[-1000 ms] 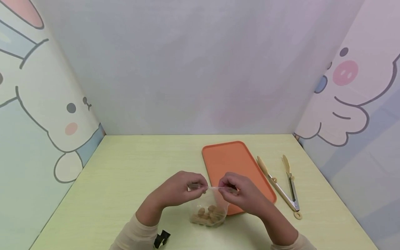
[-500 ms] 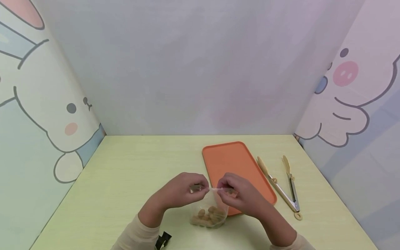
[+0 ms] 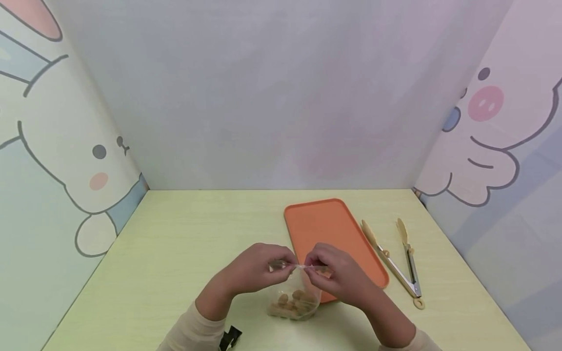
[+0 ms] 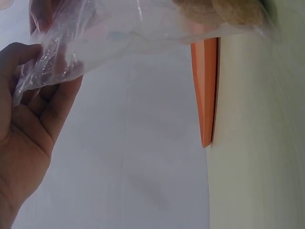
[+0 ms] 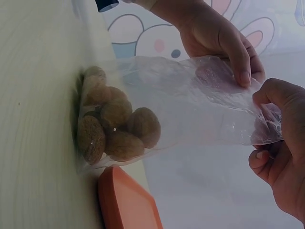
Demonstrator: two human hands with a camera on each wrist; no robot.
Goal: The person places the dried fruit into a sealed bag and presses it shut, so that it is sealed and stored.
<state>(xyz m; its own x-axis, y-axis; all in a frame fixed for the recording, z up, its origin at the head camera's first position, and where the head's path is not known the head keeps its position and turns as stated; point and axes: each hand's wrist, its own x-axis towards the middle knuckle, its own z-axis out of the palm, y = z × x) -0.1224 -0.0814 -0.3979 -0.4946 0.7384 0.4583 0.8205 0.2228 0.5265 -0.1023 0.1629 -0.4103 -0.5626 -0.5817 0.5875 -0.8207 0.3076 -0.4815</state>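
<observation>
A clear plastic bag (image 5: 181, 102) stands upright, with several brown walnuts (image 5: 116, 112) gathered in its bottom. My left hand (image 3: 260, 268) pinches the bag's top edge on the left between thumb and fingers. On the other side, my right hand (image 3: 340, 273) pinches the same edge, its fingertips close to the left ones. In the right wrist view both hands hold the film at the mouth, which is bunched and creased there. The left wrist view shows the bag's wrinkled top passing between the left thumb and fingers.
An orange tray (image 3: 325, 224) lies behind the bag, partly covered by the right hand. To its right, metal tongs with tan tips (image 3: 412, 275) lie spread on the pale table (image 3: 197, 214). A black object (image 3: 230, 336) sits by the left sleeve.
Both hands keep pinching the bag's top edge. The left hand has moved slightly right, so the fingertips are nearer each other. The bag and walnuts stay in place.
</observation>
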